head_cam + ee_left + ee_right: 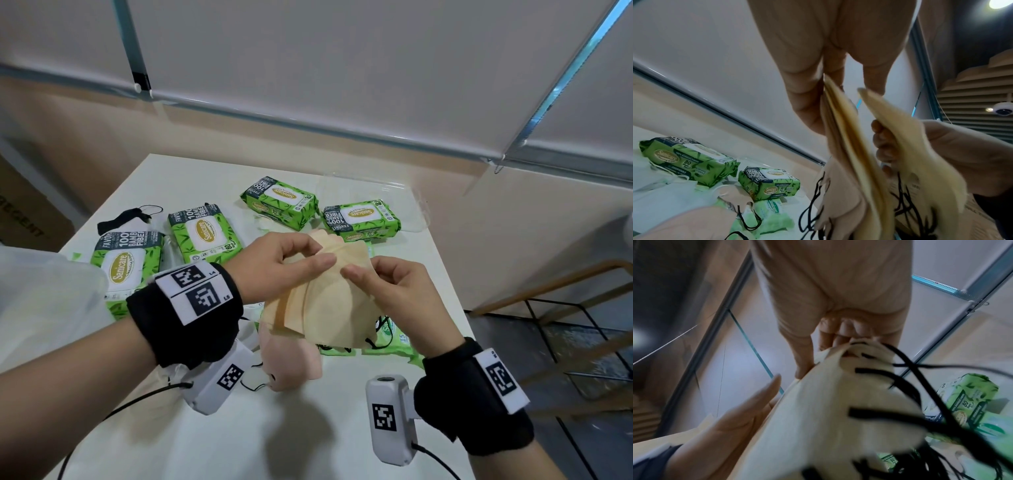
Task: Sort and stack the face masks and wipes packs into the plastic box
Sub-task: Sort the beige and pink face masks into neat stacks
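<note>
Both hands hold one bundle of folded tan face masks (320, 301) above the near middle of the worktop (308, 428). Left hand (274, 265): grip narrow, thumb and fingers pinching the far top edge of the bundle. Right hand (394, 286): grip also narrow, fingers pinching the right-hand layer. Left wrist view shows that layer peeled a little away from the rest, so the hands appear to be squaring or counting the masks into one even stack before it goes in the box. That is a judgement, not seen.

Black ear loops (910, 369) dangle loose below the bundle. Likely snag risk when stacking.

A pink mask (291, 363) lies on the worktop under the bundle, near side. A black mask (125, 217) lies far left.

Four large green wipes packs (279, 202) lie flat, label up, across the far half: two left, two far right of centre, apart from each other. Small pale-green wipes packs (394, 337) lie near right, partly hidden by the masks.

A clear plastic box (376, 186) sits at the far right edge, just behind the far-right packs; its inside is hard to read. The spread-out layout suggests sorting by kind is under way and the packs are not yet boxed.
</note>
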The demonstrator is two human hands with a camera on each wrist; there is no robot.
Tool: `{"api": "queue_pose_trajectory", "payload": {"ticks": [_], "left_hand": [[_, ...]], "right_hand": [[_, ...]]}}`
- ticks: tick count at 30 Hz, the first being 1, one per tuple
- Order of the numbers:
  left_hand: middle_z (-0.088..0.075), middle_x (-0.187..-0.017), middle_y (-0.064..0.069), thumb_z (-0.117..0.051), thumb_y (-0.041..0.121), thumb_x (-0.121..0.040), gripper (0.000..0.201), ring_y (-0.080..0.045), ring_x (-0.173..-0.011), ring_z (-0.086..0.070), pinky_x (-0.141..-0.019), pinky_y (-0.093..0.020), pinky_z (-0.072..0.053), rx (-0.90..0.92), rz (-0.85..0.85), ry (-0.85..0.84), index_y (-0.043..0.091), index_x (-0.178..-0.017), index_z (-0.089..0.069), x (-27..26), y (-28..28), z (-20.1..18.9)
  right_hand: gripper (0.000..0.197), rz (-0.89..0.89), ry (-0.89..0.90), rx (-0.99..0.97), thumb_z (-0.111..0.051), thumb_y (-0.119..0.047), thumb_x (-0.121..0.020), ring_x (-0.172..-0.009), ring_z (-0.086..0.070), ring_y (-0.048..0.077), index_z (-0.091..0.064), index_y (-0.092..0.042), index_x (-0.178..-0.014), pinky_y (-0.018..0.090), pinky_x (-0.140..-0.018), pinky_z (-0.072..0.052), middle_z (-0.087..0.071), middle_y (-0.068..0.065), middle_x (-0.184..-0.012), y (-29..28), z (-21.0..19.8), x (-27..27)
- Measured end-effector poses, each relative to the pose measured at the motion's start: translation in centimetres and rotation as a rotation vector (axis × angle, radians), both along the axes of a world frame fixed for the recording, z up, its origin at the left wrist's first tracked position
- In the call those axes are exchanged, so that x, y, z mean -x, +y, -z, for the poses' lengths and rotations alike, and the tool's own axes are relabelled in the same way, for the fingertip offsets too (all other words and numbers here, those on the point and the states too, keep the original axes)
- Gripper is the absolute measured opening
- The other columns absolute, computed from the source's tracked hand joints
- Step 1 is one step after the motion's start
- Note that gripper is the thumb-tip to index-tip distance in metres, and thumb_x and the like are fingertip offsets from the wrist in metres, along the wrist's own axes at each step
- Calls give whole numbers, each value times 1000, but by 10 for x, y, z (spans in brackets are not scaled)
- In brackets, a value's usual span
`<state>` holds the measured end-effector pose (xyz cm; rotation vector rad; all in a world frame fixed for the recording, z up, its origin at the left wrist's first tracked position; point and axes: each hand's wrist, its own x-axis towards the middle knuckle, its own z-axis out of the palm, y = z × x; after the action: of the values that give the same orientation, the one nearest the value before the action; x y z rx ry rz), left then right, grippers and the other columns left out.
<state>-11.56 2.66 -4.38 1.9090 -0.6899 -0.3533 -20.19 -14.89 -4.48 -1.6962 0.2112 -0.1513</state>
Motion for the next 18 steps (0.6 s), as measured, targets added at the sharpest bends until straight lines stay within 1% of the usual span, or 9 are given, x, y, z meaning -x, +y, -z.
{"api": "queue_pose_trajectory", "payload": {"ticks": [3,5,7,9,12,14,15,16,18], "left_hand": [[-54,-56,15,-61,52,-83,38,2,-50,-47,-50,-11,-36,48,31,6,15,-76,-63,5,-4,1],[-61,-68,0,-58,58,-79,48,-6,-60,-54,-56,-21,-43,31,25,-23,11,-83,-65,7,-8,6],[-66,-80,-8,-56,52,-83,42,-10,-67,-58,-61,-26,-45,20,16,-40,12,-89,-65,8,-10,9],[-64,-79,-5,-54,49,-88,36,-9,-68,-56,-62,-25,-44,16,20,-51,14,-87,-63,8,-10,9],[-61,-66,15,-49,45,-86,24,4,-60,-53,-57,-15,-40,-1,10,-49,24,-79,-58,4,-5,8],[-58,-58,25,-53,32,-91,19,9,-53,-51,-51,-8,-37,16,22,-12,29,-73,-55,1,-1,5],[-57,-54,25,-55,28,-90,20,9,-50,-51,-49,-7,-36,41,33,9,29,-70,-54,1,0,3],[-56,-51,23,-56,28,-85,19,8,-47,-49,-47,-7,-35,64,38,26,29,-67,-54,1,0,1],[-55,-50,19,-52,29,-75,11,6,-46,-49,-47,-9,-37,94,49,52,27,-64,-54,3,0,-4]], "right_hand": [[22,59,-43,9,-69,-20,-85,-66,-58,17,-68,1,-80,25,-58,-43,-68,15,-74,6,5,-4],[25,96,-61,40,-68,-21,-86,-65,-52,17,-62,2,-77,25,-55,-40,-62,12,-71,13,8,-6],[23,117,-70,74,-68,-22,-88,-63,-49,12,-60,-4,-76,24,-54,-38,-58,3,-68,18,11,-9],[25,113,-69,86,-68,-29,-88,-60,-49,9,-59,-9,-77,24,-55,-38,-57,-2,-65,20,12,-9],[27,173,-90,114,-63,-37,-89,-61,-48,8,-58,-13,-78,25,-58,-39,-55,-5,-67,16,12,-9],[22,236,-94,131,-57,-38,-91,-72,-55,11,-58,-18,-82,29,-68,-46,-59,-6,-76,8,11,-10],[21,236,-81,131,-54,-40,-92,-80,-59,12,-59,-19,-87,28,-75,-47,-63,-5,-84,4,10,-10],[23,199,-56,126,-53,-41,-91,-88,-61,10,-61,-19,-94,23,-79,-47,-66,-6,-93,-1,10,-10],[31,30,6,103,-51,-41,-90,-95,-62,0,-63,-18,-106,10,-78,-45,-68,-7,-105,-4,7,-8]]}}
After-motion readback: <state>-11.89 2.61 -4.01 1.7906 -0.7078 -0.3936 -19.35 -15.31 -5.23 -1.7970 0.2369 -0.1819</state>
